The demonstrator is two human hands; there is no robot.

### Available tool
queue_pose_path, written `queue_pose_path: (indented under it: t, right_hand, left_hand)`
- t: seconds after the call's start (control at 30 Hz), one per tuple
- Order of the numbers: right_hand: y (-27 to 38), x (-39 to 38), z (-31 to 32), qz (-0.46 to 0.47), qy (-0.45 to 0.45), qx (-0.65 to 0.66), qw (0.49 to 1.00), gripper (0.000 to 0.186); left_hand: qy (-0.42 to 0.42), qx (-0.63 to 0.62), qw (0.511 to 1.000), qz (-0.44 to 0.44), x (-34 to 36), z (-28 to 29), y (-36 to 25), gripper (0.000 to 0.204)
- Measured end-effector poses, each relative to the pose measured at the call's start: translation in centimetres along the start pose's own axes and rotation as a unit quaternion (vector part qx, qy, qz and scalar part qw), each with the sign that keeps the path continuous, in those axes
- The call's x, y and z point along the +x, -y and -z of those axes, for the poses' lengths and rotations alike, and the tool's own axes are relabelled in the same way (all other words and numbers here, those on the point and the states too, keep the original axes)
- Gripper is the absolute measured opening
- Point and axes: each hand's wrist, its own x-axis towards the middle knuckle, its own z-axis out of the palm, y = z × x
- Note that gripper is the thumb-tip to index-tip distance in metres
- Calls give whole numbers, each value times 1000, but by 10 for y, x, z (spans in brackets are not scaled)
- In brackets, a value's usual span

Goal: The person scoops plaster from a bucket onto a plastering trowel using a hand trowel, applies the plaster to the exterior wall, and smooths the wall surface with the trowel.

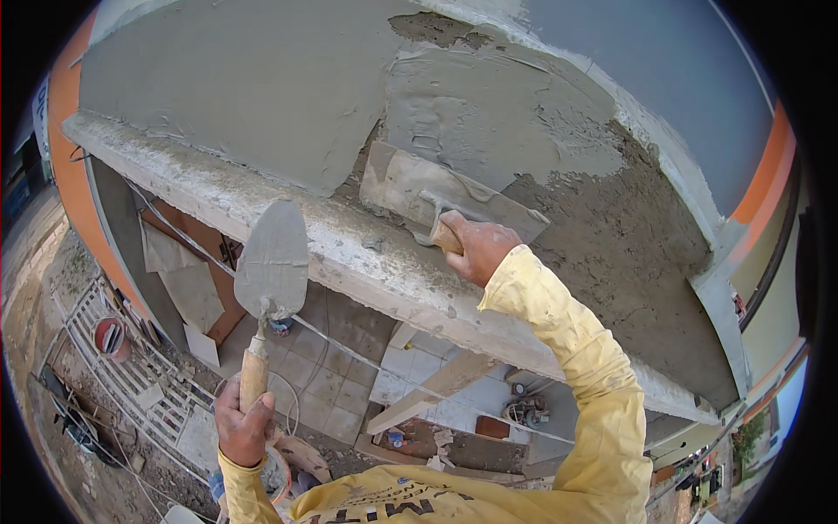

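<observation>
My right hand (476, 247) grips the wooden handle of a flat plastering float (410, 185), pressed against the wall's wet grey plaster (489, 113). To the float's right the wall is rough brown undercoat (628, 227); to its left the plaster is smooth grey (236, 87). My left hand (241, 424) holds the wooden handle of a pointed trowel (272, 258), blade up and coated in grey mortar, away from the wall and over the drop below. Both sleeves are yellow.
A concrete ledge (349, 249) runs diagonally under the plastered wall. Far below lie a tiled floor (340, 384), a wooden plank (432, 391), a white metal gate (131, 375), a red bucket (109, 336) and rubble. An orange wall edge (70, 175) stands at left.
</observation>
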Motion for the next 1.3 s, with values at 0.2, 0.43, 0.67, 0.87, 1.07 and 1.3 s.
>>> queue_pose_path:
  t: [0.2, 0.43, 0.67, 0.87, 1.07, 1.3]
  right_hand:
    - [24, 41, 7, 10, 124, -93, 988, 45]
    - [49, 102, 64, 17, 8, -90, 996, 48]
    - [50, 131, 102, -60, -112, -41, 991, 51]
    - [3, 130, 106, -85, -275, 64, 955, 51]
    - [-19, 89, 91, -133, -349, 117, 920, 50]
    - [-53, 16, 71, -208, -440, 172, 856, 49]
  left_hand:
    - [-15, 4, 1000, 25, -12, 8, 9, 38]
    - [-21, 14, 999, 27, -7, 8, 4, 36]
    - [-1, 39, 999, 27, -7, 1, 3, 35]
    - [13, 14, 999, 32, -11, -6, 1, 33]
    - [20, 42, 999, 20, -14, -16, 1, 37]
    - [45, 49, 997, 29, -20, -40, -2, 38]
